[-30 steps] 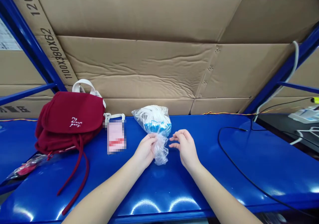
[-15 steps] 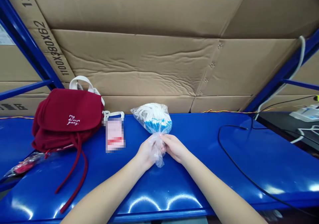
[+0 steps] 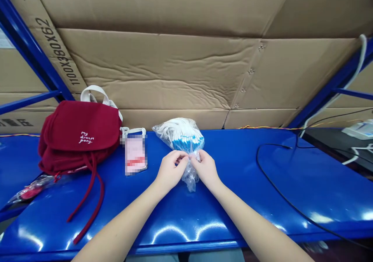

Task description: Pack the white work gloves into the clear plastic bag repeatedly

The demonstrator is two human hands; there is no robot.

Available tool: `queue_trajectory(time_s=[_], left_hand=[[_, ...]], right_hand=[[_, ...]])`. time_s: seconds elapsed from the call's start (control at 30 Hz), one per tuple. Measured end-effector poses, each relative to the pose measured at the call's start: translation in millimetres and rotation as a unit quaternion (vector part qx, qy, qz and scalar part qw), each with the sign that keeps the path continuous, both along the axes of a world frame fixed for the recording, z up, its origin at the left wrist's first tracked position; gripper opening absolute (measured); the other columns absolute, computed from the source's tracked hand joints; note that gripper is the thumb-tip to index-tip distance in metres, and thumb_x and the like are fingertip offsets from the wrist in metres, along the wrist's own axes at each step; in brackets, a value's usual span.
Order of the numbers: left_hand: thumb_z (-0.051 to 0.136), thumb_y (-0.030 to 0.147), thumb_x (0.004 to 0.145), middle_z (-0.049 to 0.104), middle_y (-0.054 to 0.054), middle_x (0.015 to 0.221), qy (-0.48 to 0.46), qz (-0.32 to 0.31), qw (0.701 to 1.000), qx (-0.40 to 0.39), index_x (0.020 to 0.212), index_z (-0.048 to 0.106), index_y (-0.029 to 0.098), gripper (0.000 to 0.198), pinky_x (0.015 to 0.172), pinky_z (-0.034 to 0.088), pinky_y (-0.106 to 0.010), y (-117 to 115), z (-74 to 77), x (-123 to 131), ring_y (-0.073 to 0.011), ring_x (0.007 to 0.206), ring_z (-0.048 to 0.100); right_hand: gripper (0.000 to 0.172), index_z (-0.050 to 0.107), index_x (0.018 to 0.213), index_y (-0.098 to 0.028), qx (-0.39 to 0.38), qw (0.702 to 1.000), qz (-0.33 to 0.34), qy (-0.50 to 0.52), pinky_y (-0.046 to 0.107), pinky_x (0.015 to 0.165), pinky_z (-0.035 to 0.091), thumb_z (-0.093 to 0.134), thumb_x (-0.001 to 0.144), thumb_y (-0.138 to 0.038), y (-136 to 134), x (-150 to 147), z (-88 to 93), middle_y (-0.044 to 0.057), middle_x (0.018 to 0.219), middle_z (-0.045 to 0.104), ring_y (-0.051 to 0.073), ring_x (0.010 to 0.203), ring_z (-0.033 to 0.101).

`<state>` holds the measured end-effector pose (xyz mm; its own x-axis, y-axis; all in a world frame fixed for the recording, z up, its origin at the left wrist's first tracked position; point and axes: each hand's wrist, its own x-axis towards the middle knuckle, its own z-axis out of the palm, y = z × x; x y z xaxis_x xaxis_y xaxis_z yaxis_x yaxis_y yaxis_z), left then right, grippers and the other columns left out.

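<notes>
A clear plastic bag (image 3: 177,132) lies on the blue shelf, full of a bundle of white cords or strips (image 3: 186,126) with bright blue ends. Its neck is gathered and twisted toward me. My left hand (image 3: 172,169) pinches the neck from the left, thumb and forefinger together. From the right, my right hand (image 3: 206,170) pinches the same spot, its fingertips touching or nearly touching the left ones. Below both hands hangs the crumpled loose end (image 3: 190,180) of the bag. Whether a tie sits between the fingertips is hidden.
A dark red backpack (image 3: 81,128) with hanging straps stands at left, a pink card or phone (image 3: 135,153) on a white strap beside it. A black cable (image 3: 276,192) curves over the right of the blue shelf (image 3: 233,200). Cardboard (image 3: 163,72) backs it between blue posts.
My left hand has turned from wrapping under the bag's neck to pinching it from the left. My right hand has shifted slightly right, still at the neck.
</notes>
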<state>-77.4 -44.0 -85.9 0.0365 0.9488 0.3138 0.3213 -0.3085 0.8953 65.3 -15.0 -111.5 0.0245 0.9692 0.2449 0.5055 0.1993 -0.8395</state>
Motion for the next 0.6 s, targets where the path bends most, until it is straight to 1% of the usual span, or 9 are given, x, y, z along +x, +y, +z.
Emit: queue_trajectory(time_s=[0.07,0.13,0.23,0.3,0.4,0.47,0.53,0.6], left_hand=[[0.053,0.027,0.082,0.069,-0.005,0.095,-0.022,-0.032,0.998,-0.046,0.088,0.071,0.019,0.020,0.080,0.044,-0.028,1.2,-1.7,2.5,-0.0187,0.087,0.060],[0.054,0.028,0.082,0.070,-0.005,0.097,-0.067,-0.049,0.991,-0.105,0.092,0.072,0.019,0.023,0.080,0.044,-0.028,3.7,-5.0,4.9,-0.0196,0.089,0.061],[0.057,0.028,0.078,0.071,-0.004,0.085,-0.153,-0.052,0.965,-0.207,0.092,0.072,0.017,0.023,0.068,0.043,-0.026,6.6,-5.7,6.4,-0.0182,0.079,0.061],[0.060,0.029,0.077,0.070,-0.005,0.083,-0.207,-0.052,0.944,-0.252,0.093,0.072,0.017,0.023,0.066,0.041,-0.024,6.6,-2.8,6.5,-0.0172,0.079,0.061],[0.060,0.040,0.078,0.069,-0.007,0.087,-0.284,-0.080,0.916,-0.272,0.091,0.070,0.016,0.030,0.067,0.042,-0.024,5.1,0.7,6.5,-0.0170,0.082,0.061],[0.062,0.047,0.077,0.068,-0.007,0.083,-0.304,-0.088,0.913,-0.259,0.087,0.068,0.014,0.035,0.064,0.041,-0.023,5.1,-0.3,6.3,-0.0155,0.076,0.060],[0.066,0.045,0.074,0.066,-0.005,0.078,-0.303,-0.079,0.919,-0.240,0.084,0.067,0.013,0.033,0.059,0.039,-0.022,6.6,-3.8,6.1,-0.0130,0.069,0.057],[0.070,0.038,0.071,0.064,-0.003,0.074,-0.315,-0.062,0.917,-0.235,0.081,0.065,0.013,0.027,0.058,0.039,-0.021,8.9,-7.9,6.1,-0.0111,0.064,0.056]], right_hand=[[0.018,0.043,0.067,-0.021,0.030,0.997,-0.024,-0.059,0.024,0.052,0.029,0.049,0.075,-0.036,-1.4,0.5,-1.2,-0.004,0.059,0.045,0.013,0.056,0.043],[0.015,0.043,0.071,-0.022,0.058,0.990,-0.030,-0.121,0.024,0.053,0.030,0.047,0.079,-0.034,-2.7,1.0,-1.3,-0.004,0.062,0.047,0.013,0.057,0.045],[0.011,0.048,0.076,-0.021,0.122,0.967,-0.013,-0.224,0.025,0.056,0.032,0.042,0.083,-0.027,-5.1,1.6,1.1,0.001,0.070,0.053,0.015,0.062,0.049],[0.013,0.052,0.078,-0.019,0.170,0.946,0.010,-0.278,0.026,0.059,0.035,0.040,0.084,-0.022,-8.0,1.6,3.7,0.004,0.074,0.057,0.017,0.067,0.052],[0.018,0.057,0.082,-0.017,0.233,0.913,0.071,-0.327,0.029,0.066,0.039,0.039,0.086,-0.018,-14.9,0.9,7.1,0.008,0.079,0.060,0.019,0.074,0.055],[0.021,0.060,0.087,-0.016,0.270,0.894,0.111,-0.339,0.031,0.071,0.041,0.039,0.087,-0.016,-19.9,0.5,8.9,0.010,0.085,0.063,0.020,0.080,0.057],[0.023,0.062,0.092,-0.015,0.295,0.884,0.135,-0.338,0.033,0.075,0.042,0.040,0.088,-0.017,-23.6,0.6,10.7,0.011,0.092,0.065,0.022,0.086,0.058],[0.023,0.063,0.094,-0.014,0.303,0.879,0.153,-0.334,0.034,0.077,0.042,0.041,0.088,-0.020,-25.3,1.1,12.1,0.012,0.096,0.065,0.022,0.090,0.057]])
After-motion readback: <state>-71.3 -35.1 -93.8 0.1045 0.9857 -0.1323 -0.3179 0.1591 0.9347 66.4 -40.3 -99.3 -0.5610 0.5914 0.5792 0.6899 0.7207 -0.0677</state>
